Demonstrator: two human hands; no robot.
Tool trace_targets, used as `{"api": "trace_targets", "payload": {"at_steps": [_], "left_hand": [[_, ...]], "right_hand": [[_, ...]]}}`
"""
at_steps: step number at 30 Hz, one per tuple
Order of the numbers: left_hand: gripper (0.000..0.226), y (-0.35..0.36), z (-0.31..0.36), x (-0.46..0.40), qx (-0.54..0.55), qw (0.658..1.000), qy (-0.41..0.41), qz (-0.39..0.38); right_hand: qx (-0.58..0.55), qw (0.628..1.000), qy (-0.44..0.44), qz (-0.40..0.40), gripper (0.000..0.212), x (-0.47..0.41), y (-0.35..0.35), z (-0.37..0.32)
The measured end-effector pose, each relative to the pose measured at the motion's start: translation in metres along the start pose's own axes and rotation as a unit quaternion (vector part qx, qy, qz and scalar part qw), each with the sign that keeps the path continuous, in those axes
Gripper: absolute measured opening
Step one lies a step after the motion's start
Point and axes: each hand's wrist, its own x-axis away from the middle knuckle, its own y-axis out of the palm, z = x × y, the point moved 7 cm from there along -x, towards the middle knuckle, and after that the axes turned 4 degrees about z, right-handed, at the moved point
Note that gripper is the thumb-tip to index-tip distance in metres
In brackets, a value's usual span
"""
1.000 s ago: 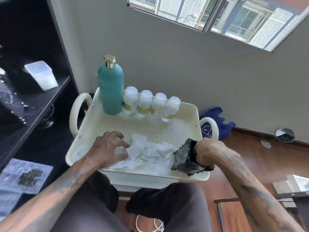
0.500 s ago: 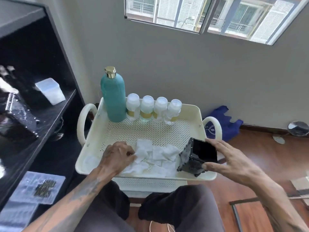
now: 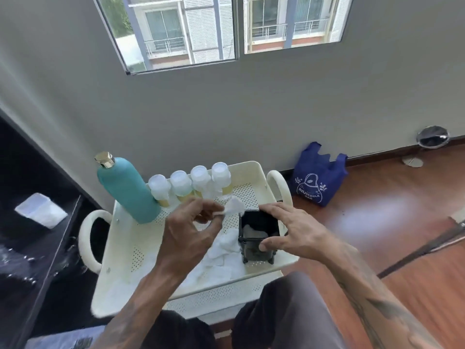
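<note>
Black box [image 3: 250, 251] upright — mouth skyward

Teal bottle [image 3: 128, 190], blue bag [image 3: 318, 177]

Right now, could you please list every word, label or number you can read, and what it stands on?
"REUSABLE": white print on the blue bag, under a drawing.
"BAG": just beneath, small and blurred, so only probable.
No legible text on the teal bottle or the four small bottles.
</note>
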Motion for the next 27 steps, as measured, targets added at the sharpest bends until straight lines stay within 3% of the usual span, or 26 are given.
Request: {"api": "trace_targets", "payload": {"at_steps": [3, 5, 8, 15, 19, 21, 22, 23, 25, 27], "left_hand": [[0.019, 0.033, 0.04, -0.022, -0.007, 0.996, 0.07, -0.053], [0.015, 0.057, 0.055, -0.028, -0.105, 0.977, 0.152, -0.109], [0.01, 0.087, 0.052, -0.027, -0.258, 0.908, 0.242, -0.224], [0.013, 0.122, 0.033, -0.029, -0.448, 0.737, 0.27, -0.428], [0.018, 0.138, 0.024, -0.015, -0.537, 0.625, 0.222, -0.521], [0.02, 0.138, 0.024, -0.013, -0.549, 0.604, 0.197, -0.543], [0.018, 0.135, 0.025, -0.015, -0.535, 0.617, 0.193, -0.544], [0.018, 0.129, 0.026, -0.019, -0.501, 0.652, 0.18, -0.539], [0.034, 0.107, 0.027, -0.031, -0.351, 0.786, 0.118, -0.495], [0.041, 0.065, 0.024, -0.039, -0.166, 0.911, 0.036, -0.376]], "right_hand": [[-0.003, 1.0, -0.008, 0.006, 0.082, 0.001, 0.001, -0.001], [-0.003, 1.0, -0.01, 0.01, 0.077, 0.002, 0.0, -0.001], [0.001, 1.0, -0.01, 0.007, 0.08, 0.002, 0.001, -0.001], [0.015, 1.0, -0.007, 0.006, 0.083, 0.002, 0.006, 0.0], [0.02, 1.0, -0.005, 0.007, 0.084, 0.002, 0.004, -0.004], [0.026, 1.0, -0.001, 0.006, 0.084, 0.002, 0.004, -0.005], [0.027, 1.0, 0.001, 0.006, 0.084, 0.003, 0.003, -0.006], [0.029, 1.0, 0.002, 0.006, 0.083, 0.004, 0.003, -0.006], [0.034, 0.999, 0.002, 0.005, 0.082, 0.005, 0.002, -0.007], [0.036, 0.999, 0.007, -0.002, 0.082, 0.006, 0.003, -0.008]]}}
